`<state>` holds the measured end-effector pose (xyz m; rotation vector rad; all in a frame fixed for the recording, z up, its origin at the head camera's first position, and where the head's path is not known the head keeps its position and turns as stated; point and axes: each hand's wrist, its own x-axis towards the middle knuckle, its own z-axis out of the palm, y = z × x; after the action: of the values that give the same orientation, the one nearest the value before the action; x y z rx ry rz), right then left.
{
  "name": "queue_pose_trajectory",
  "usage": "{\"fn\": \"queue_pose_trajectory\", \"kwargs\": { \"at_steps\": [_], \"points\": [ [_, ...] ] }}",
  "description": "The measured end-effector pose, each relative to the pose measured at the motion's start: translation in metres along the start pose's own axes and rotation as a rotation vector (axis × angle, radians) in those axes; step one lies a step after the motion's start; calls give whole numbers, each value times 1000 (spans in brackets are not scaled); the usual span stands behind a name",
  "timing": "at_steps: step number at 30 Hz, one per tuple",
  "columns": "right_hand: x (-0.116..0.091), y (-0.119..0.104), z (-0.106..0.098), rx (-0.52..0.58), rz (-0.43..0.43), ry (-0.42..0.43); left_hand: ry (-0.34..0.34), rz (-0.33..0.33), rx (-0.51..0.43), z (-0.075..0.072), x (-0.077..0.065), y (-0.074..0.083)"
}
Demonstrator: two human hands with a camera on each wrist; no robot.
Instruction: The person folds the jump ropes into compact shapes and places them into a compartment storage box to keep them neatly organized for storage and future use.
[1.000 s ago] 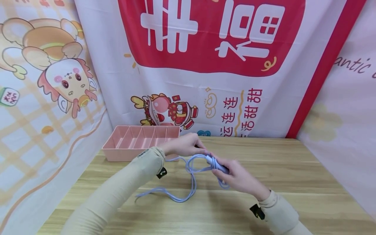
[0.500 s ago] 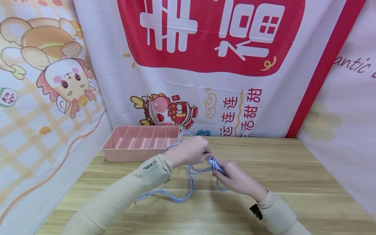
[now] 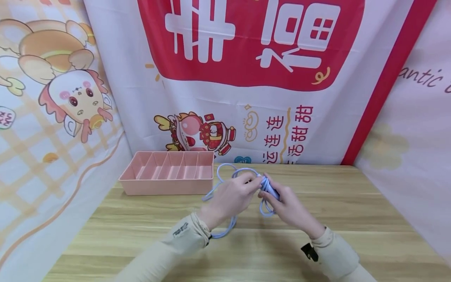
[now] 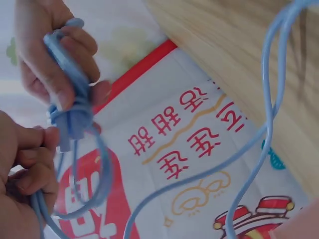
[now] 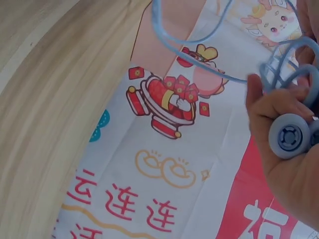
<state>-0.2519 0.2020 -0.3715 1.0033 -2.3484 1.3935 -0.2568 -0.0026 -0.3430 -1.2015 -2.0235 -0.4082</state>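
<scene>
A light blue jump rope has its handles [image 3: 272,190] bundled together, with cord wound round them. My right hand [image 3: 290,205] grips these handles, thumb and fingers curled over them; a round end cap [image 5: 290,134] sticks out of the fist in the right wrist view. Close against the wound end, my left hand [image 3: 230,196] pinches the cord, seen also in the left wrist view, where the cord [image 4: 42,204] runs from under the curled fingers. Loose cord [image 3: 222,235] trails on the table below the left wrist, partly hidden by the forearm. A small loop hangs under the right hand.
A pink divided box [image 3: 167,187] stands at the back left of the wooden table [image 3: 334,207], and a loop of cord lies beside its right end. Printed cloth [image 3: 306,129] hangs behind the table and along both sides.
My left hand has moved down, then in against the bundle, drawing cord with it. The right hand still grips the handles, now slightly higher. A cord loop has shifted to beside the box.
</scene>
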Motion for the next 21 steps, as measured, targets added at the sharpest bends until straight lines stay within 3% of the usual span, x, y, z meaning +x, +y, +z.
{"fn": "queue_pose_trajectory", "kwargs": {
  "at_steps": [3,7,11,17,21],
  "points": [
    [0,-2,1,36,-4,48,123,15,-91,7,-6,0],
    [-2,-4,0,87,9,80,228,41,-156,14,-12,0],
    [-4,-6,-3,114,17,86,272,27,-198,16,-16,1],
    [0,-9,-7,109,-8,73,333,-94,-509,16,-17,-6],
    [2,-8,-9,143,4,40,316,-173,-614,15,-18,-10]
  ]
}}
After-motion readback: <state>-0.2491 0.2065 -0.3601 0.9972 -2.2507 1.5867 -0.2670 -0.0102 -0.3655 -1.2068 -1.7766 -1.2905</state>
